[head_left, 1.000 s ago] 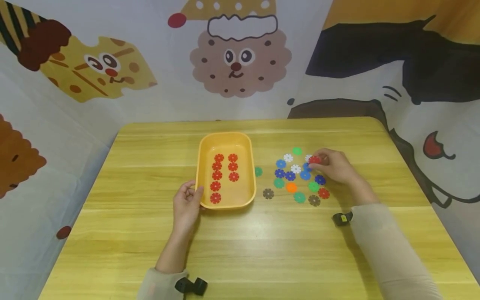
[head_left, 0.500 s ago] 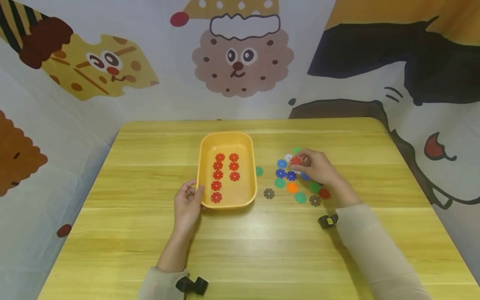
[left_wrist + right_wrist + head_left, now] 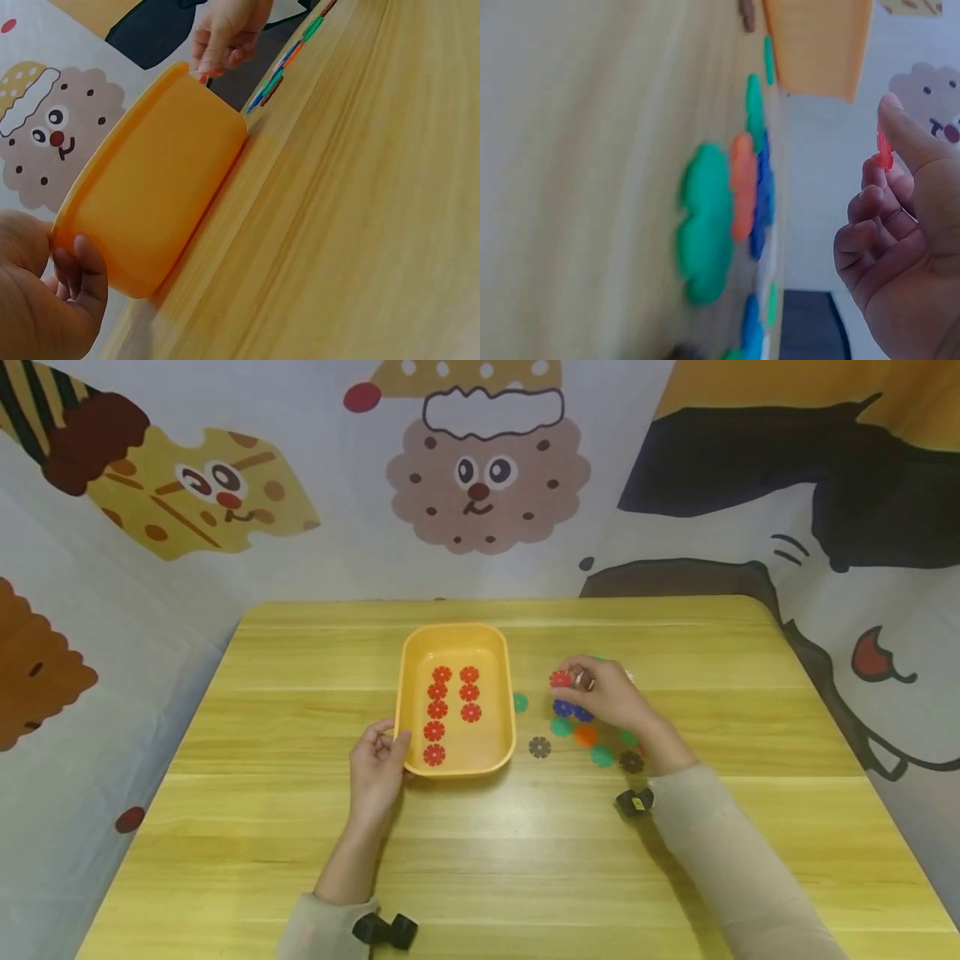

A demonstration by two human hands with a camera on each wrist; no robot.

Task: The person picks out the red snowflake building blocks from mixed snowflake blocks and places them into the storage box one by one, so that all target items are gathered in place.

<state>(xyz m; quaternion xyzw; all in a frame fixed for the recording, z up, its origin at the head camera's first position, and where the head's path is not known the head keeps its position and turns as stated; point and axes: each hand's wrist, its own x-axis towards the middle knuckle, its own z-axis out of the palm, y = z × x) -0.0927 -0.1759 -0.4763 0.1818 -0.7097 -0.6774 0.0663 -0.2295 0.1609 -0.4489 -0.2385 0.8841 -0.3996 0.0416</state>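
A yellow-orange tray (image 3: pixel 491 752) stands on the table with several red snowflake discs (image 3: pixel 434 731) lying flat in two columns inside. My left hand (image 3: pixel 378 772) grips its near left rim; in the left wrist view the thumb and curled fingers pinch the tray wall (image 3: pixel 161 180). Between thumb and fingers of my right hand (image 3: pixel 611 693) is one red snowflake disc (image 3: pixel 560 679), raised above the table right of the tray. The right wrist view shows this disc (image 3: pixel 884 148) edge-on in the pinch. Below the hand lie loose discs in several colours, partly hidden by it.
A green disc (image 3: pixel 521 702) lies close to the tray's right side. A dark grey-brown disc (image 3: pixel 540 747) and an orange disc (image 3: pixel 586 737) are nearer me. The wooden table (image 3: pixel 480 868) meets a cartoon-printed cloth backdrop (image 3: pixel 337 560) behind.
My right hand has carried the red disc leftward over the loose pieces, closer to the tray. My left hand stays on the rim.
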